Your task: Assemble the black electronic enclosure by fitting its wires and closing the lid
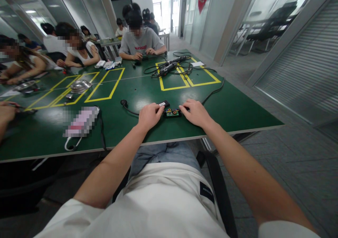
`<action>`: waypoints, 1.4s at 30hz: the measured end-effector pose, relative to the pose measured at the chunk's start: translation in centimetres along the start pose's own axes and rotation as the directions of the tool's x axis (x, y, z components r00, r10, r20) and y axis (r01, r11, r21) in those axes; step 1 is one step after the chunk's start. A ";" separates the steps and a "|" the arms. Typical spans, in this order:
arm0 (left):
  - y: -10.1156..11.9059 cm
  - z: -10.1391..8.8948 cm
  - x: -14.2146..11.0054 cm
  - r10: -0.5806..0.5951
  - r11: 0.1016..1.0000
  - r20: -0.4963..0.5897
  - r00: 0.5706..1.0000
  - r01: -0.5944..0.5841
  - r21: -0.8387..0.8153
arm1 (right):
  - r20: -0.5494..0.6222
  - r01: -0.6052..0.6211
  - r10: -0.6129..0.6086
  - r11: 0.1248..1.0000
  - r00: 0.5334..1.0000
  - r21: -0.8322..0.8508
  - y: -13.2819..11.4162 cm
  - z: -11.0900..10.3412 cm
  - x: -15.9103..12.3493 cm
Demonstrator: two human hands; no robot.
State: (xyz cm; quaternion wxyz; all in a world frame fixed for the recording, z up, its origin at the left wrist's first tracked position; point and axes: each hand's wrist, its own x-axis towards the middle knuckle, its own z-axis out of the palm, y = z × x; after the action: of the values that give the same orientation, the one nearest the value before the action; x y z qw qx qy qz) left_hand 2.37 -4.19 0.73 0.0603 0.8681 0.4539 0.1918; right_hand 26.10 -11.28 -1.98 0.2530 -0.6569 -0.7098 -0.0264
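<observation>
A small green circuit board (pixel 172 113) with round orange parts lies near the front edge of the green table (pixel 237 107). My left hand (pixel 149 115) rests on the table at the board's left end, fingers curled and touching it. My right hand (pixel 194 112) sits at the board's right end, fingers bent against it. A small black block with a white label (pixel 164 104) lies just behind the board, by my left fingertips. A black cable (pixel 211 93) runs from behind my right hand toward the far right.
A black round plug with a cord (pixel 124 103) lies left of my hands. A pixelated pink item with a cord (pixel 80 122) sits further left. Metal bowls (pixel 80 86), yellow tape boxes (pixel 105 85) and black tools with cables (pixel 170 65) lie beyond. Several people sit around the table.
</observation>
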 end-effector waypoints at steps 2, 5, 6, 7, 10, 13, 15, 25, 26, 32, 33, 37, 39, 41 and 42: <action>0.0 0.1 -0.1 -0.003 1.000 -0.005 1.000 0.003 -0.010 | -0.005 -0.009 0.009 1.000 1.000 0.004 0.0 0.1 -0.1; 0.1 0.3 -0.2 -0.009 1.000 -0.010 1.000 0.009 -0.024 | -0.006 -0.022 0.022 1.000 1.000 0.008 0.0 0.3 -0.1; 0.1 0.4 -0.2 -0.010 1.000 -0.018 1.000 0.009 -0.027 | -0.006 -0.027 0.027 1.000 1.000 0.009 0.0 0.3 -0.1; 0.1 0.5 -0.2 -0.007 1.000 -0.029 1.000 0.006 -0.027 | -0.006 -0.033 0.033 0.999 0.999 0.008 0.0 0.4 -0.1; -0.1 0.9 0.2 0.038 0.996 -0.088 0.995 -0.045 -0.075 | -0.006 -0.051 0.051 0.999 0.999 0.006 0.1 0.5 0.1; -0.8 1.5 1.0 0.049 0.988 -0.112 0.993 -0.065 -0.142 | -0.008 -0.071 0.071 0.997 0.997 0.006 0.3 0.6 0.2; -1.2 1.9 1.5 0.025 0.987 -0.096 0.995 -0.040 -0.158 | -0.011 -0.081 0.081 0.997 0.997 0.007 0.5 0.6 0.3; -0.3 1.6 0.5 0.331 0.907 -0.126 0.935 -0.352 -0.232 | 0.014 -0.096 0.096 0.995 0.995 0.000 0.7 1.0 0.4; -0.3 1.6 0.4 0.399 0.878 -0.104 0.911 -0.412 -0.243 | 0.017 -0.098 0.098 0.995 0.995 0.002 0.7 0.9 0.5; -0.6 2.0 0.4 0.449 0.857 -0.065 0.891 -0.450 -0.250 | 0.032 -0.102 0.101 0.995 0.994 0.004 0.7 1.0 0.5; -0.6 2.0 0.4 0.448 0.858 -0.069 0.891 -0.450 -0.249 | 0.034 -0.101 0.101 0.995 0.994 0.004 0.7 1.0 0.5; -0.8 1.9 0.2 0.443 0.863 -0.074 0.894 -0.447 -0.234 | 0.038 -0.099 0.098 0.995 0.994 0.009 0.6 1.0 0.5; -0.7 1.7 0.1 0.442 0.867 -0.066 0.894 -0.445 -0.224 | 0.037 -0.099 0.099 0.995 0.994 0.014 0.6 1.0 0.5; -0.6 1.6 0.1 0.443 0.868 -0.054 0.895 -0.443 -0.223 | 0.033 -0.099 0.098 0.995 0.995 0.020 0.6 1.0 0.5; -0.5 1.6 0.1 0.441 0.869 -0.047 0.896 -0.439 -0.228 | 0.030 -0.097 0.097 0.995 0.995 0.024 0.7 1.0 0.5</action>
State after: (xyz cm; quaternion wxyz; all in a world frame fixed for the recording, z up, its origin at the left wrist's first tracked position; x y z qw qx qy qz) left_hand 2.62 -3.67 -0.86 0.1178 0.9361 0.2184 0.2494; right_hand 26.39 -10.35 -2.87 0.2521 -0.6876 -0.6809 0.0043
